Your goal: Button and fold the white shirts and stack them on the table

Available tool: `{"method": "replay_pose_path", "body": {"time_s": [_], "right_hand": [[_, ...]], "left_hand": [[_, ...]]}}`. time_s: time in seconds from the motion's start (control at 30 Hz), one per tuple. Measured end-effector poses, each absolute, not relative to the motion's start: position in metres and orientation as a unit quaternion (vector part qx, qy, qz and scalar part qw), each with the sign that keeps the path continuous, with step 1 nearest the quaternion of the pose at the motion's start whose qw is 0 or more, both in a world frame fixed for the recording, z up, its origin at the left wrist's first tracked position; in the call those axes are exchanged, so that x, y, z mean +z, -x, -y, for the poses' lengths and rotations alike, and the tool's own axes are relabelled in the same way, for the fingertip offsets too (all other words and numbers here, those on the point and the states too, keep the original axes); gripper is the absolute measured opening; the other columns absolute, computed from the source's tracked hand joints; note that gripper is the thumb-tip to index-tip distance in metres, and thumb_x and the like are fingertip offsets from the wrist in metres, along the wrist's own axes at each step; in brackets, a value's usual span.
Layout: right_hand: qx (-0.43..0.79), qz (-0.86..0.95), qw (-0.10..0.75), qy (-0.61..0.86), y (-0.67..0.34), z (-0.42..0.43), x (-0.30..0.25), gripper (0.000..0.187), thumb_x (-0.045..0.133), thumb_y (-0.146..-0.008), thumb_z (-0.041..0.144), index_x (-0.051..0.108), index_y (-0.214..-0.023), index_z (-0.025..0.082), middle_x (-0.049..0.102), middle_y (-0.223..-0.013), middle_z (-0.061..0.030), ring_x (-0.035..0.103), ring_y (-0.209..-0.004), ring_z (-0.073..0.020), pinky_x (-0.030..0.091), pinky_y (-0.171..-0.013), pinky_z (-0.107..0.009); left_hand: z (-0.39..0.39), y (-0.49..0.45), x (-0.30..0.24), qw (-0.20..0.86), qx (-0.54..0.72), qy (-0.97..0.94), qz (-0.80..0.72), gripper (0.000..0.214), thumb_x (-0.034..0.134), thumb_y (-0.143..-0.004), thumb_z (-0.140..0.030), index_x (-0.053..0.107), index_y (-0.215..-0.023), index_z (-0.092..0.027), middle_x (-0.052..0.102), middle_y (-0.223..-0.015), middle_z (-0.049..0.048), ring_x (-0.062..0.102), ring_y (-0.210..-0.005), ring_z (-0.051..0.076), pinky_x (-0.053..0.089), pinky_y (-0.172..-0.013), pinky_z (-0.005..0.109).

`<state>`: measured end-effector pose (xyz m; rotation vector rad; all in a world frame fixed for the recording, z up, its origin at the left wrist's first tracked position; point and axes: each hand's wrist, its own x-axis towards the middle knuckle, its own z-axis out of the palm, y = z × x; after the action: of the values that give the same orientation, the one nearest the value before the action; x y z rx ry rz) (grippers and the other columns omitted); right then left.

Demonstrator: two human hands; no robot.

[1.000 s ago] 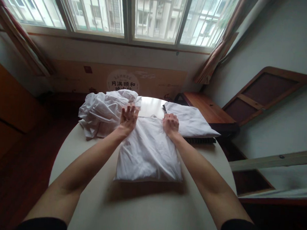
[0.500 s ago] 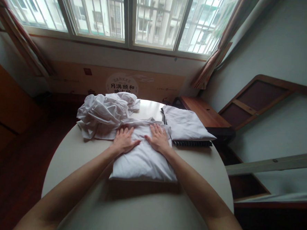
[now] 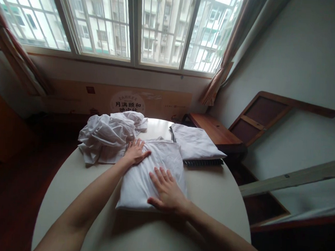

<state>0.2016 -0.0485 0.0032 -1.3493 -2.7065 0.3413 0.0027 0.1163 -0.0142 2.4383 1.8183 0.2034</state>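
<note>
A folded white cloth (image 3: 141, 180) lies in front of me on the round table. My left hand (image 3: 136, 152) rests flat on its far left part, fingers spread. Lower down, on the near right part of the same cloth, is my right hand (image 3: 167, 190), open with its fingers apart. Behind and to the left sits a crumpled white cloth (image 3: 106, 131), close to my left fingertips. To the right, another folded white cloth (image 3: 197, 142) lies on top of a dark striped cloth (image 3: 203, 163).
The round white table (image 3: 63, 195) carries all the cloths. Beyond its right side stands a wooden bench or low table (image 3: 212, 128). A barred window (image 3: 162, 30) with curtains (image 3: 215, 83) is ahead, above a printed cardboard panel (image 3: 163, 102). A pale beam (image 3: 295, 177) runs at right.
My right hand has moved from the far edge of the folded white cloth toward me, to its near right part. My left hand stays at the far left. The view has tilted slightly up.
</note>
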Motion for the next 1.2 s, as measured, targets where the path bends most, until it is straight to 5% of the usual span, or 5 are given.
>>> {"method": "replay_pose_path", "body": {"time_s": [0.23, 0.5, 0.77, 0.97, 1.2], "right_hand": [[0.13, 0.893, 0.068, 0.425, -0.236, 0.078, 0.011, 0.071, 0.035, -0.088, 0.063, 0.024, -0.147, 0.025, 0.019, -0.154, -0.0098, 0.018, -0.141, -0.0268, 0.018, -0.113, -0.046], [0.129, 0.846, 0.11, 0.505, -0.256, 0.072, -0.015, 0.074, 0.045, -0.085, 0.06, 0.027, -0.147, 0.022, 0.016, -0.154, -0.0123, 0.011, -0.141, -0.0322, 0.013, -0.113, -0.054], [0.474, 0.425, 0.45, 0.626, -0.265, 0.06, 0.002, 0.057, 0.058, -0.078, 0.044, 0.047, -0.128, 0.019, 0.05, -0.135, -0.0145, 0.05, -0.122, -0.0296, 0.046, -0.096, -0.046], [0.666, 0.329, 0.375, 0.555, -0.256, 0.027, 0.041, 0.039, 0.064, -0.067, 0.023, 0.057, -0.104, 0.012, 0.069, -0.092, -0.0113, 0.066, -0.081, -0.023, 0.054, -0.078, -0.037], [0.613, 0.451, 0.379, 0.527, -0.279, 0.013, 0.096, 0.062, 0.058, -0.063, 0.012, 0.049, -0.124, 0.021, 0.069, -0.094, -0.0035, 0.064, -0.067, -0.0173, 0.052, -0.058, -0.028]], "left_hand": [[-0.054, -0.013, 0.006, -0.018, 0.092, -0.831, -0.549, 0.07, 0.04, -0.089, -0.052, 0.028, -0.145, -0.012, 0.021, -0.152, 0.0159, 0.01, -0.141, 0.032, 0.012, -0.113, 0.047], [0.064, 0.03, -0.02, 0.075, 0.066, -0.9, -0.425, 0.085, 0.041, -0.081, -0.069, 0.022, -0.148, -0.02, 0.015, -0.153, 0.0143, 0.009, -0.14, 0.038, 0.016, -0.112, 0.053], [0.048, 0.031, -0.009, 0.387, 0.402, -0.594, -0.58, 0.072, 0.063, -0.074, -0.046, 0.039, -0.137, -0.021, 0.032, -0.148, 0.014, 0.032, -0.135, 0.032, 0.033, -0.108, 0.047], [0.03, 0.012, 0.026, 0.681, 0.426, -0.298, -0.516, 0.053, 0.069, -0.066, -0.026, 0.051, -0.115, -0.015, 0.064, -0.112, 0.0161, 0.064, -0.098, 0.029, 0.054, -0.082, 0.04], [0.028, -0.004, 0.047, 0.683, 0.445, -0.387, -0.431, 0.063, 0.065, -0.056, -0.013, 0.052, -0.118, -0.012, 0.068, -0.101, 0.0125, 0.066, -0.085, 0.027, 0.055, -0.07, 0.034]]}}
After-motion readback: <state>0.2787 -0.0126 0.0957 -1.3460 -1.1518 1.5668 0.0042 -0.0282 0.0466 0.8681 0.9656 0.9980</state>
